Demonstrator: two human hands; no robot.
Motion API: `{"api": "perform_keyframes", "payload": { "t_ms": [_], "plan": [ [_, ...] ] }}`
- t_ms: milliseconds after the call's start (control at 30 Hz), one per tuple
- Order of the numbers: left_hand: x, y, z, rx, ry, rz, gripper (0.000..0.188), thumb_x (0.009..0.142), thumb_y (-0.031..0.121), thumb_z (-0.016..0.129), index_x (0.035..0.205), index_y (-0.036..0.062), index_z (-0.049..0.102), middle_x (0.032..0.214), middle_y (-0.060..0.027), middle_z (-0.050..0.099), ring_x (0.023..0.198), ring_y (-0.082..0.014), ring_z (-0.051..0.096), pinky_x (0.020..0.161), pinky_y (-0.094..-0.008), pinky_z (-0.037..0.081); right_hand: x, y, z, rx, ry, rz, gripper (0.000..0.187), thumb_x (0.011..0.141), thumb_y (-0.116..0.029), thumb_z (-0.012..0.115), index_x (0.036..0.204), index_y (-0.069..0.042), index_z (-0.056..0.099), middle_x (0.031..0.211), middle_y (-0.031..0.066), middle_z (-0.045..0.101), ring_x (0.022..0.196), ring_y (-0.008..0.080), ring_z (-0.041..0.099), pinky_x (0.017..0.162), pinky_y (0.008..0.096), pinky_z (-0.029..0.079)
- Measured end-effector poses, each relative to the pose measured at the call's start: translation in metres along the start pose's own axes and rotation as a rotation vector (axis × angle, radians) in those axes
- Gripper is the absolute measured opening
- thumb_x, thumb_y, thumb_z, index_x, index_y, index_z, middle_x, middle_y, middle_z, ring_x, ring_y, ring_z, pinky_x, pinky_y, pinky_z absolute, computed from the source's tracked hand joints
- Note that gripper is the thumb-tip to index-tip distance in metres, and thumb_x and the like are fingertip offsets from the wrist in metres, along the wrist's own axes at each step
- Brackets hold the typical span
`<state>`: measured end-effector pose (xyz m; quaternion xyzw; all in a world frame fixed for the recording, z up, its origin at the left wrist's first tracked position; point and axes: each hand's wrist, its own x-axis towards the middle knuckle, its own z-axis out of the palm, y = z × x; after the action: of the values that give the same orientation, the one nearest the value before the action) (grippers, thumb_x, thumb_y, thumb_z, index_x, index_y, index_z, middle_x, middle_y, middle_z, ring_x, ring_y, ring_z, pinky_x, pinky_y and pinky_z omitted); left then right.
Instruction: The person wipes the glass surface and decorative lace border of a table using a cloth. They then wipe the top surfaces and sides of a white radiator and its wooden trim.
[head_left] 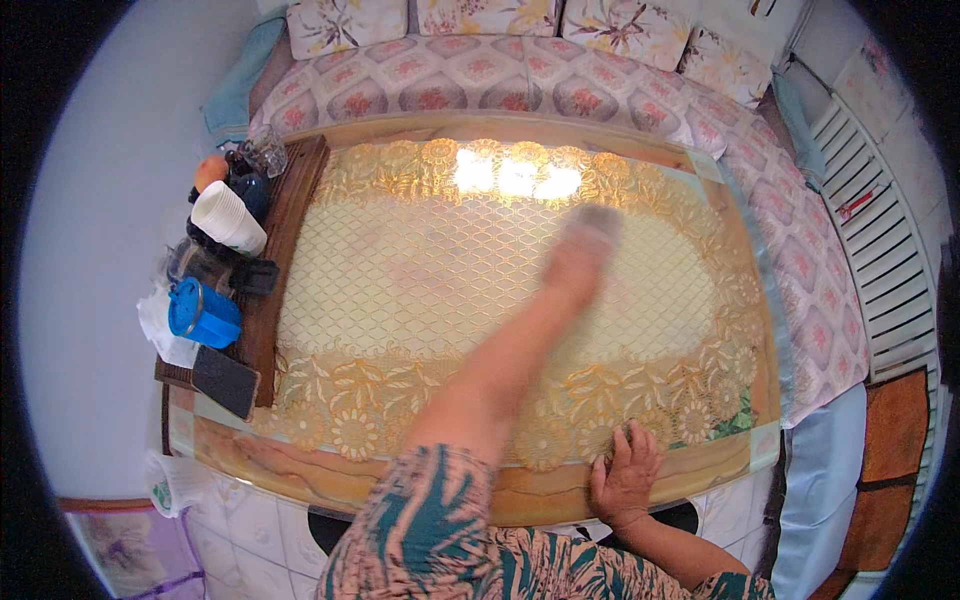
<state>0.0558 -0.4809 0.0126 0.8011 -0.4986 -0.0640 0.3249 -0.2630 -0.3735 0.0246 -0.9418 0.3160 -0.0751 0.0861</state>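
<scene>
My left arm reaches far across a table (300, 480) with a gold lace-patterned cover (420, 270). At its end my left hand (575, 270) is smeared by motion. It is pressed on a blurred greyish bundle that looks like a cloth (597, 222), against the far part of the cover. The bundle's exact shape cannot be made out. My right hand (627, 475) rests palm down on the table's near edge, right of the middle, with its fingers apart and nothing in it.
On the left end, a dark wooden tray (290, 240) carries stacked paper cups (228, 220), a blue lidded cup (203, 313), a black flat pad (226, 382) and glassware. A patterned sofa (480, 80) wraps the far and right sides. A white radiator (870, 230) stands at right.
</scene>
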Motion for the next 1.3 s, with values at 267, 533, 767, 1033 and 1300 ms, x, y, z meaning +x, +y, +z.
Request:
{"api": "perform_keyframes", "payload": {
  "t_ms": [267, 533, 767, 1033, 1300],
  "plan": [
    [-0.032, 0.116, 0.058, -0.001, -0.180, 0.270, 0.037, 0.083, 0.014, 0.057, 0.120, 0.0150, 0.057, 0.123, -0.0145, 0.056, 0.106, -0.0360, 0.057, 0.092, -0.0447, 0.045, 0.001, 0.002, -0.005, 0.054, 0.040, -0.045, 0.055, 0.079, -0.025, 0.057, 0.127, -0.001, 0.044, 0.136, 0.0234, 0.037, 0.126, 0.0445, 0.033, 0.101, 0.0566, 0.027],
    [-0.064, -0.201, -0.160, 0.435, 0.223, -0.508, 0.046, 0.089, 0.020, 0.044, 0.134, 0.0137, 0.050, 0.142, -0.0136, 0.044, 0.129, -0.0308, 0.042, 0.105, -0.0408, 0.036, 0.002, -0.003, -0.011, 0.072, 0.029, -0.053, 0.054, 0.080, -0.022, 0.058, 0.127, 0.001, 0.042, 0.136, 0.0237, 0.037, 0.125, 0.0438, 0.034, 0.102, 0.0556, 0.026],
    [-0.133, -0.267, -0.188, 0.793, 0.302, -0.654, 0.048, 0.091, 0.022, 0.048, 0.138, 0.0201, 0.045, 0.140, -0.0111, 0.046, 0.131, -0.0283, 0.040, 0.108, -0.0413, 0.033, -0.002, 0.000, -0.003, 0.021, 0.036, -0.042, 0.059, 0.078, -0.023, 0.059, 0.129, 0.000, 0.042, 0.140, 0.0223, 0.035, 0.127, 0.0433, 0.033, 0.103, 0.0560, 0.026],
    [-0.118, -0.004, -0.009, 0.082, 0.158, 0.138, 0.040, 0.085, 0.009, 0.047, 0.123, 0.0141, 0.057, 0.131, -0.0129, 0.053, 0.123, -0.0327, 0.048, 0.101, -0.0442, 0.040, -0.002, -0.003, -0.002, 0.010, 0.078, -0.024, 0.056, 0.079, -0.025, 0.057, 0.128, -0.001, 0.043, 0.138, 0.0224, 0.036, 0.127, 0.0431, 0.033, 0.104, 0.0566, 0.025],
    [-0.163, 0.051, -0.002, -0.037, 0.060, 0.091, 0.034, 0.088, 0.012, 0.048, 0.120, 0.0150, 0.058, 0.128, -0.0120, 0.054, 0.120, -0.0327, 0.050, 0.100, -0.0442, 0.041, -0.002, 0.005, 0.001, 0.025, 0.164, -0.052, 0.052, 0.082, -0.027, 0.056, 0.127, -0.002, 0.044, 0.136, 0.0203, 0.040, 0.126, 0.0425, 0.035, 0.104, 0.0556, 0.026]
  ]
}}
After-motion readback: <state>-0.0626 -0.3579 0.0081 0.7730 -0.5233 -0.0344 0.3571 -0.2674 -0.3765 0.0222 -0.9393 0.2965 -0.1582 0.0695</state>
